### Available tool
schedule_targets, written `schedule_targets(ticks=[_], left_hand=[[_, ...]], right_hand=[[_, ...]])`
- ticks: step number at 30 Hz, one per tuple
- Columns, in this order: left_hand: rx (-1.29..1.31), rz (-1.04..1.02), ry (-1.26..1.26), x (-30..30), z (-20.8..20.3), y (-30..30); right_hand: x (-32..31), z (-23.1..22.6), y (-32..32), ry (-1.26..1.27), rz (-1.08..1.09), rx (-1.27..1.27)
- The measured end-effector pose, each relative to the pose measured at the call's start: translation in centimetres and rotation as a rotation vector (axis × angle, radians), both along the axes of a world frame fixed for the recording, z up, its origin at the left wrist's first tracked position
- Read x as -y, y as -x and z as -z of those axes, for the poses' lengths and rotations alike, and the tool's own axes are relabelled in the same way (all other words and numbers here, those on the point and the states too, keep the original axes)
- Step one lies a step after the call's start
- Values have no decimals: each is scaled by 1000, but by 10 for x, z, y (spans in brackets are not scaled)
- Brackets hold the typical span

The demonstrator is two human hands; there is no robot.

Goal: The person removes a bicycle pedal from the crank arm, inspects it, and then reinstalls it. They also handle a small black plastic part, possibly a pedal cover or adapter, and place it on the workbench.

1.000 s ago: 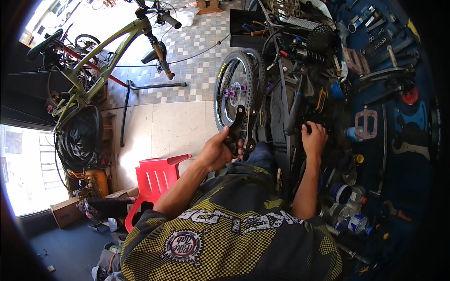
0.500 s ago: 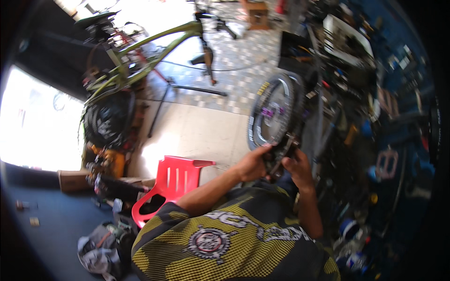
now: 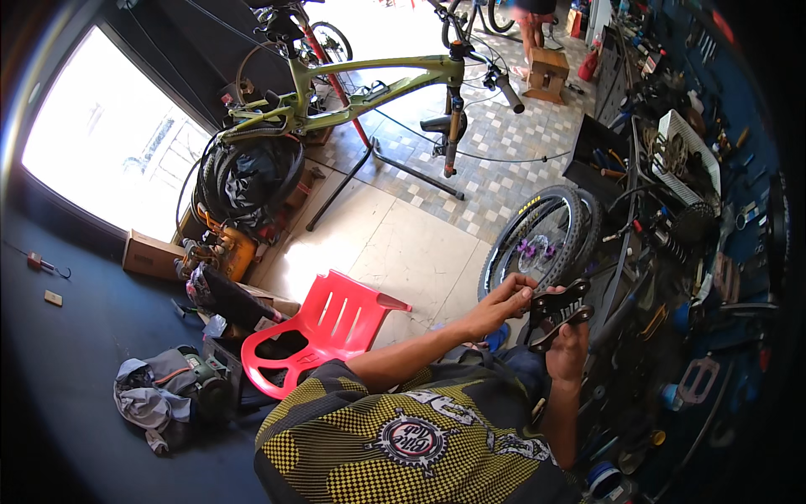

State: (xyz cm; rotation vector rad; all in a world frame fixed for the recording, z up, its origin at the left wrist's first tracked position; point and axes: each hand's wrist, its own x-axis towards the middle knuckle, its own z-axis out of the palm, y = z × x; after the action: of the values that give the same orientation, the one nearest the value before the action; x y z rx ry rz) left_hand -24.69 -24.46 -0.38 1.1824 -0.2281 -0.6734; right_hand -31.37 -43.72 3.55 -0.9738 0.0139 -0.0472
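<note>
In front of my body I hold a black bicycle suspension rocker link, a forked metal part with round pivot ends. My right hand grips it from below, with the fingers wrapped partly behind it. My left hand is closed at its left side, with thumb and forefinger pressed together against the edge; the fingertips are partly hidden. Just beyond the hands, bicycle wheels with knobby tyres and purple hubs lean together. Farther off, a green bicycle frame with fork and handlebar hangs on a repair stand.
A red plastic chair stands to my left. Tools and parts crowd the right, around a white basket. Tyres, an orange compressor and a cardboard box sit at left. Another person stands far back beside a wooden stool.
My view has shifted, and the scene is sharper. The rocker link has moved right and turned to show its broad side; my left hand has shifted to its left edge.
</note>
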Motion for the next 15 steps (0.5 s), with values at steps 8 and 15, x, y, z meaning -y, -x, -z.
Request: schedule_targets(ticks=[8, 15], left_hand=[[501, 29, -41, -18, -66, -17], [512, -63, -116, -30, -58, -32]], right_hand=[[-4, -11, -13, 239, -128, 38], [-14, 2, -41, 554, -172, 112]])
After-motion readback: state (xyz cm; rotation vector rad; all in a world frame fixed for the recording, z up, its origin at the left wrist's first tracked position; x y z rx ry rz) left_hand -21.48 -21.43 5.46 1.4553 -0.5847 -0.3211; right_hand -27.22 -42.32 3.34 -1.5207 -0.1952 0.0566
